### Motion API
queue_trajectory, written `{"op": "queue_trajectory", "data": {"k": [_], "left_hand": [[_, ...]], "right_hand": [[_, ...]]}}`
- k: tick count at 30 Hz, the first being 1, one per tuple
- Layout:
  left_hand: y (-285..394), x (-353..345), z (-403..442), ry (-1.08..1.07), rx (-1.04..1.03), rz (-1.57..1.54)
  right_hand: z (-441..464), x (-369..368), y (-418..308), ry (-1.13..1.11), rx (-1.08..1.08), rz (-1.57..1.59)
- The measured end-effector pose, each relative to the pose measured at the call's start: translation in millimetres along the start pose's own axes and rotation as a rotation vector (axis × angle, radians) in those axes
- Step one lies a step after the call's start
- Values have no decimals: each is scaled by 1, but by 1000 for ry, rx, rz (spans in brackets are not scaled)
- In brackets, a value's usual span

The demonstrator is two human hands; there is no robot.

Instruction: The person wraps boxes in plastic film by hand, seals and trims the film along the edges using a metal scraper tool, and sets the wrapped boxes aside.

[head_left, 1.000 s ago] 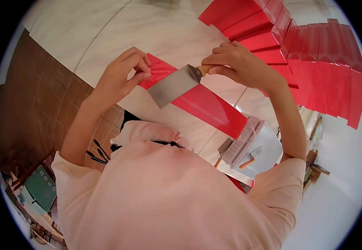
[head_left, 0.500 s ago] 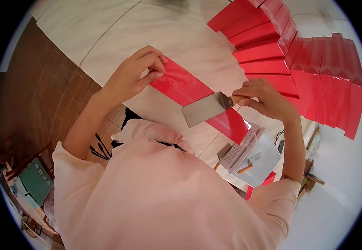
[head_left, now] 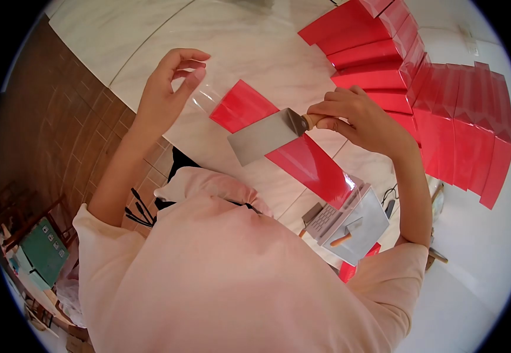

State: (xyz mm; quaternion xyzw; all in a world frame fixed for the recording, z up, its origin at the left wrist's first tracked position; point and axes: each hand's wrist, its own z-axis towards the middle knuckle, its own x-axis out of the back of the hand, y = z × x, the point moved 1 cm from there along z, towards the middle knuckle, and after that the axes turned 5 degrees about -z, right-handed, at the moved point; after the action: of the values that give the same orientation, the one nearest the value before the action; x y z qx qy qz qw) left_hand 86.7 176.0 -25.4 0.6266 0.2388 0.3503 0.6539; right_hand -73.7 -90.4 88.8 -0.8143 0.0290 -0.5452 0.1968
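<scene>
A flat red box (head_left: pixel 314 167) in a clear plastic sleeve lies slantwise on the pale marbled table. My right hand (head_left: pixel 358 117) grips the wooden handle of a wide-bladed scraper (head_left: pixel 264 138). Its rectangular metal blade crosses over the middle of the red box; whether it touches is unclear. My left hand (head_left: pixel 173 85) is raised just beyond the box's far-left end, thumb and fingers apart. Below its fingertips, a clear flap of the sleeve (head_left: pixel 204 99) sticks out past the red end.
Many red boxes in clear wrap (head_left: pixel 379 67) stand in overlapping rows at the upper right. Beside the near end of the red box is a grey, laptop-like object (head_left: pixel 355 226), with a small orange-handled scraper shape on it. Brown floor (head_left: pixel 61 117) lies left of the table edge.
My left hand has let go of the box's far end and lifted up and left. My right hand has shifted the scraper left and upward across the box.
</scene>
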Motion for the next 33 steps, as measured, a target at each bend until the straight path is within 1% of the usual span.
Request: {"op": "queue_trajectory", "data": {"k": [1,3,4,6,7,9,13,15,16,18,19,21,22,24,25,27,28,30,31,33], "left_hand": [[-3,0,0,5,3,-3],[-9,1,0,-51,184,-204],[-9,1,0,-48,185,-205],[-9,-3,-1,-167,417,-285],[-9,-3,2,-171,417,-287],[-5,-1,10,-370,479,-243],[2,1,22,-400,523,-205],[4,4,29,-492,578,-181],[1,6,32,-503,576,-179],[-9,9,38,-584,635,-279],[-16,12,40,-595,632,-274],[-31,16,42,-633,725,-474],[-36,17,42,-644,722,-467],[-40,19,42,-618,780,-576],[-36,17,41,-634,777,-566],[-25,11,37,-404,997,-686],[-28,12,36,-428,991,-670],[-47,14,34,-585,844,-786],[-54,14,34,-620,840,-764],[-60,14,33,-593,813,-806]], "right_hand": [[3,0,0,-5,3,-1],[8,0,1,40,28,-3],[10,1,1,38,29,-4],[14,2,-1,56,-6,-7],[15,1,-1,56,-9,-7],[19,-1,0,99,-9,-18],[29,-1,0,114,-29,-19],[34,-1,1,136,-14,-59],[37,-1,2,141,-24,-58],[42,-1,2,169,-9,-39],[45,-1,2,175,-18,-38],[49,-1,2,192,-30,-29],[51,-2,2,200,-40,-28],[55,-4,1,232,-43,-30],[56,-6,1,244,-56,-30],[57,-12,1,335,-58,13],[59,-17,0,353,-78,9],[61,-27,-4,490,-122,-21],[61,-30,-8,516,-152,-26],[54,-35,-16,673,-302,-174]]}}
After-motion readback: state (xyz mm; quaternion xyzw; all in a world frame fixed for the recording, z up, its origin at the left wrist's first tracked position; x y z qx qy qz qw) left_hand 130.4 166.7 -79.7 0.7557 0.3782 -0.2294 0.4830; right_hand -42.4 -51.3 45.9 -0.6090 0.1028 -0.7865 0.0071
